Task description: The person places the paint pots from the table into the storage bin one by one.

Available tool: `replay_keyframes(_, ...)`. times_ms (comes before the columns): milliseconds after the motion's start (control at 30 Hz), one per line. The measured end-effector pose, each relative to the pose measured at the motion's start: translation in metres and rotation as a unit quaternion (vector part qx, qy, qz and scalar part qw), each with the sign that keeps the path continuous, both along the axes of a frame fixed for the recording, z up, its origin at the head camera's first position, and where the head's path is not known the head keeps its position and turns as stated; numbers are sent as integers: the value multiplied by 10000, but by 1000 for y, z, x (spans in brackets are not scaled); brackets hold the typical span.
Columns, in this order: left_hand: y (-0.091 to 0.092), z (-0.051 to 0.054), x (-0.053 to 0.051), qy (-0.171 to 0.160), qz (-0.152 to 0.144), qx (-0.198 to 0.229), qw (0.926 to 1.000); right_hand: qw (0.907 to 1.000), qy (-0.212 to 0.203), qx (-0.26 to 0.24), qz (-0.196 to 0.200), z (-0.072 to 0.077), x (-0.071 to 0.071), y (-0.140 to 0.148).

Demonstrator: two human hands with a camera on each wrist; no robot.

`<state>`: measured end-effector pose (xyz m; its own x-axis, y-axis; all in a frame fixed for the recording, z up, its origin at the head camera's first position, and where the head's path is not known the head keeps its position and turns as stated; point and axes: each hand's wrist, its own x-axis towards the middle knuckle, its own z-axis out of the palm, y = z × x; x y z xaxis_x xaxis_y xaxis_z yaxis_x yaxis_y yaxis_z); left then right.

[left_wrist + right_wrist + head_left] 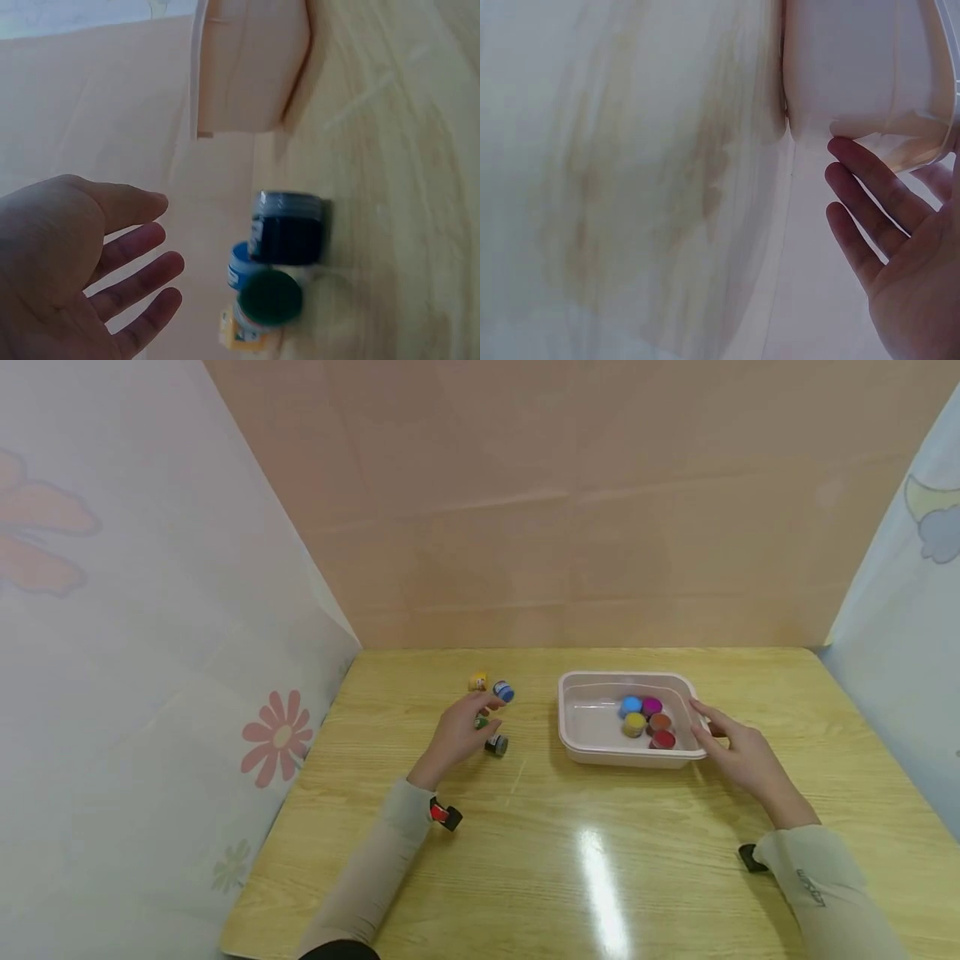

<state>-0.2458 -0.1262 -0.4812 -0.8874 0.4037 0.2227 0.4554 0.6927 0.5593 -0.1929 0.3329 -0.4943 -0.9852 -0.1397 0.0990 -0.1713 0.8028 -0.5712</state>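
Nearest to the cam. were the light sleeves, L sleeve (367, 868) at the lower left of the frame, R sleeve (832, 893) at the lower right. The L hand (459, 731), approx. mid-frame, hung over the loose jars; its thumb and fingers stood well apart and held nothing. The R hand (742, 760), right of ctr., touched the right end of the pink tray (630, 752) with nearly straight fingers; how firmly, I could not tell.

Under the L hand, the green jar (481, 722) showed between thumb and fingers. The dark jar (497, 744) was just beside the thumb, to its lower right, apparently on its side, with its long axis approx. left-right and its lid toward the tray. The blue jar (504, 692) and yellow jar (477, 681) were near the fingertips, on the upper side. So the L hand was clearly nearer to these four; the tray, also lengthwise left-right, stood between them and the R hand, with five jars (663, 740) inside, mostly in its right half.
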Motion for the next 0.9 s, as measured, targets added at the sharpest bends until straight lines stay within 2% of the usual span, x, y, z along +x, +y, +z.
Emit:
replay_keyframes(100,-9,-4,3,-163,-105,-73,9998,10000,18,-26,9,-1,1,0)
replay_keyframes(267,-16,-12,6,-283,-365,-511,9976,10000,47,-43,13,-1,1,1)
replay_keyframes(500,-13,-23,7,-235,-695,-1020,9921,10000,-34,-22,-5,-2,0,1)
replay_keyframes(667,-9,-27,13,-196,-691,-1171,9905,10000,-43,-26,7,-2,1,0)
replay_keyframes(900,-5,-36,14,-445,-672,-1405,9868,10000,-7,-17,-20,1,2,-2)
